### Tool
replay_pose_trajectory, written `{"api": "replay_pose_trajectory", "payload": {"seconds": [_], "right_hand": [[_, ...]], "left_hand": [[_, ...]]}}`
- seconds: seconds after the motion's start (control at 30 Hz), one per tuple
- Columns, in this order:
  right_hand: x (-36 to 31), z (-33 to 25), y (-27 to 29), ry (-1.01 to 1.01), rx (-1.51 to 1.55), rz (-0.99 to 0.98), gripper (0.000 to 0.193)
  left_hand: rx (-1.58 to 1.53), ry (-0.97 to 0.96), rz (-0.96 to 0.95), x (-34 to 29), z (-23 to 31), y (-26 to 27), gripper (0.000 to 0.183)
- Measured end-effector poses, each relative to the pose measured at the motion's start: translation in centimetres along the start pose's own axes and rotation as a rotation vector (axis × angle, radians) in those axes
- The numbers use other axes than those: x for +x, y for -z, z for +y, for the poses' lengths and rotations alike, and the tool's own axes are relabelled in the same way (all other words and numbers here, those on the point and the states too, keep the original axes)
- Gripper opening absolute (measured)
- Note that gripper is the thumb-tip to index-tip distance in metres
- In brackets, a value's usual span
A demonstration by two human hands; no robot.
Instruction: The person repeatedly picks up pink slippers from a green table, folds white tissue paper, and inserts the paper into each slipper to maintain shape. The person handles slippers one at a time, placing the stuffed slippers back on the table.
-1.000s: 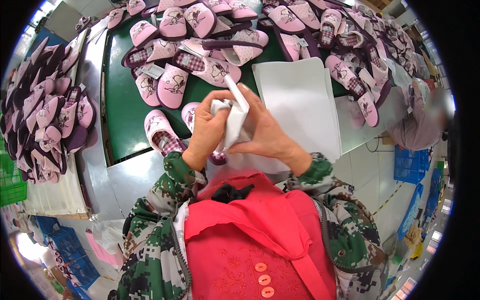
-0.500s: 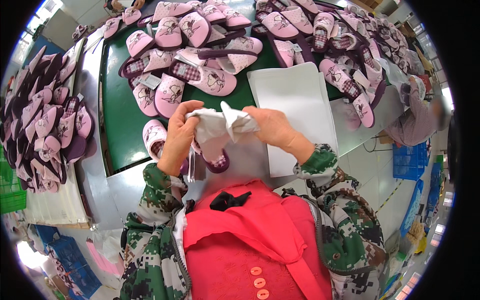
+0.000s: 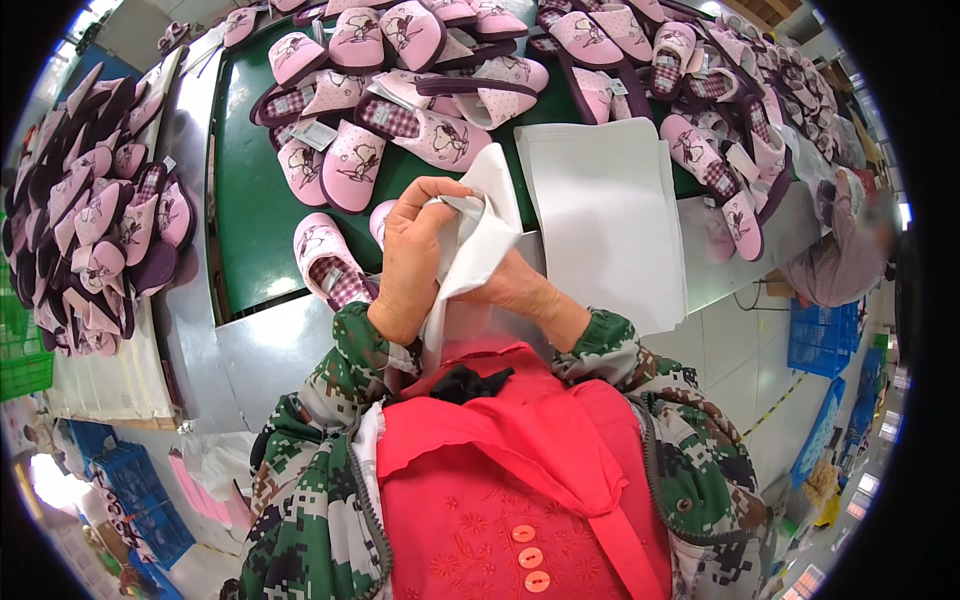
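Left hand (image 3: 410, 255) gripped the paper (image 3: 490, 230), fingers (image 3: 435, 188) bent and closed on its left edge. Right hand (image 3: 522, 290) was behind the paper's lower right part; its fingers were hidden, so cannot tell if they gripped. Paper was white, folded and creased, held up between the hands, one corner poking up past the left fingers, lower end hanging toward the red top (image 3: 500, 450)

Just left of the left fingers: front slipper (image 3: 318, 250), pink, dark drawing on the toe, checked lining, lying on the desk (image 3: 255, 235). Between it and the left hand, second slipper (image 3: 380, 220), mostly hidden, only some pink showing. Desk had a green top, grey metal near edge

Right of the fingers: stack (image 3: 605, 220) of flat white sheets, edges not quite lined up. Beyond the fingers: more pink slippers in a loose heap (image 3: 360, 40), purple soles, some overlapping; nearest was the tilted slipper (image 3: 450, 140), and a white tag (image 3: 314, 134) showed further left

Well left of the fingers: big pile (image 3: 95, 230) of same slippers. Far right, past the stack: another heap (image 3: 715, 165), then a co-worker (image 3: 838, 245) at the rim, blurred, with a blue crate (image 3: 820, 340) below
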State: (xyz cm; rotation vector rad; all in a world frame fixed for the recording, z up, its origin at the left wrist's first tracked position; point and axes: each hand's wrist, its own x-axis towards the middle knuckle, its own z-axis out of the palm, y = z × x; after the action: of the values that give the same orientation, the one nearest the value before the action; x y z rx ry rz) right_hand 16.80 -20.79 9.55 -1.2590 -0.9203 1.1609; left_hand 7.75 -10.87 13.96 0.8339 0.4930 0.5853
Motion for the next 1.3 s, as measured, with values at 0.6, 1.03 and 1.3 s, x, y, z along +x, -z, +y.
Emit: {"api": "replay_pose_trajectory", "payload": {"seconds": [0.6, 1.03, 1.3], "right_hand": [[0.7, -2.4, 3.4, 0.215, -0.864, 0.125, 0.035], [0.9, -1.1, 1.4, 0.326, -0.233, 0.103, 0.042], [-0.7, -1.7, 0.6, 0.333, -0.795, -0.422, 0.063]], "left_hand": [[1.049, 0.139, -0.502, 0.8, -1.9, 4.9, 0.079], [0.366, 0.334, -0.295, -2.1, -3.2, 3.0, 0.046], [1.416, -0.218, -0.604, -3.1, -6.3, 9.1, 0.044]]}}
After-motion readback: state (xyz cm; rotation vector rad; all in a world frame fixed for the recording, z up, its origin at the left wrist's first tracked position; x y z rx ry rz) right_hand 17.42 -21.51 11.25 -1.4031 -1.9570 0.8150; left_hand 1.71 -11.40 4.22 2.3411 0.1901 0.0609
